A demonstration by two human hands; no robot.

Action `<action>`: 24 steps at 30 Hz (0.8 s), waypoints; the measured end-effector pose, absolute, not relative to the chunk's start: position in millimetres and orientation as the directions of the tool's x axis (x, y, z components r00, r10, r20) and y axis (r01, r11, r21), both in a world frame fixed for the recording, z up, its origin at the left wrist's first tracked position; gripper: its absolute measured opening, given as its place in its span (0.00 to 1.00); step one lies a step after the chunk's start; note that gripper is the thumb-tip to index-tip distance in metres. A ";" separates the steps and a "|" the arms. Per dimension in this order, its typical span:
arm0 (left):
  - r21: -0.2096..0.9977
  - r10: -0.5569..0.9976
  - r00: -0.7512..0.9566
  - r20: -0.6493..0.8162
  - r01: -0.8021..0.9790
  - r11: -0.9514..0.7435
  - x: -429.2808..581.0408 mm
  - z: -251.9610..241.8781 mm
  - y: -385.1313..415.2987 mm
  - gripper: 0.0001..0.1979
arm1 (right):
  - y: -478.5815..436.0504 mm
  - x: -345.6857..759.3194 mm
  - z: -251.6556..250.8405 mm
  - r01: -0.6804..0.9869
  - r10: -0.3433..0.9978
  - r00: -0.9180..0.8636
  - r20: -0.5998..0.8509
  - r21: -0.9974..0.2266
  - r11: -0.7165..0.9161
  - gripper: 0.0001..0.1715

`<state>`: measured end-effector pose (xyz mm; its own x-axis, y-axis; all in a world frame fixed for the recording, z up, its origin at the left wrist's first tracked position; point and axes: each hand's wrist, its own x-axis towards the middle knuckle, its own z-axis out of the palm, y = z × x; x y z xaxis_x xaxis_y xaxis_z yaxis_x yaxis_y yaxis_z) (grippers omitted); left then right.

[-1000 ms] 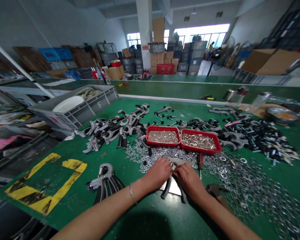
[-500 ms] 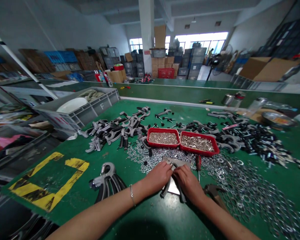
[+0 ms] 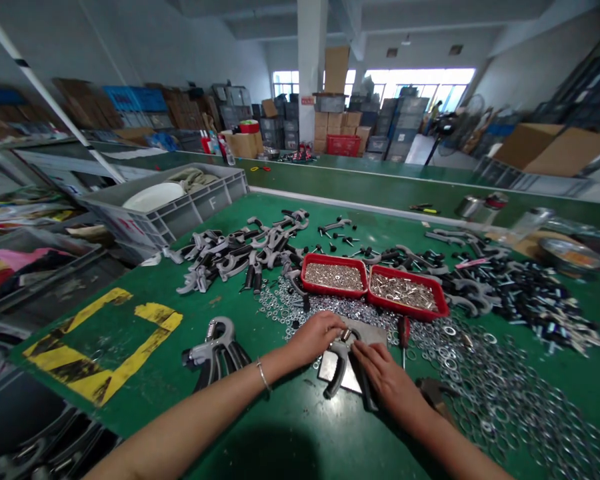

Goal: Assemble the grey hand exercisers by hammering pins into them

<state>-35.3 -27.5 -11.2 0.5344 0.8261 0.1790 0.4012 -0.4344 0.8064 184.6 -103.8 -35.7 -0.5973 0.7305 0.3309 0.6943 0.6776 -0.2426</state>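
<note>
A grey hand-grip exerciser (image 3: 341,363) lies on a small metal plate (image 3: 375,332) on the green table (image 3: 290,427). My left hand (image 3: 316,335) is closed, its fingertips pinched at the top of the exerciser. My right hand (image 3: 389,379) rests over the exerciser's right handle, fingers pressed together on it. A red-handled screwdriver (image 3: 403,331) lies just right of the plate. Loose washers (image 3: 485,387) are scattered around both hands.
Two red trays (image 3: 334,275) (image 3: 406,291) of small metal parts sit behind the plate. Several finished grip exercisers (image 3: 215,350) lie to the left, a heap of grey handles (image 3: 240,252) beyond, black parts (image 3: 525,287) at right. A grey crate (image 3: 180,213) stands at far left by yellow floor tape (image 3: 105,347).
My right hand has slid back down the exerciser, baring its top and more of the plate. My left hand stays pinched at the top. The view shifted a little.
</note>
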 end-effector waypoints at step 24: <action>0.289 0.930 0.365 0.032 0.888 -0.358 -21.8 -3.1 118.0 0.14 | -93.2 148.3 -15.7 0.816 0.797 -0.567 0.209 0.013 0.577 0.14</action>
<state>-21.8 118.0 -3.1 0.3649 0.9305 0.0323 0.8878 -0.3582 0.2889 148.3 -93.2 -15.7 -0.5670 0.7968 0.2088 0.8163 0.5774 0.0130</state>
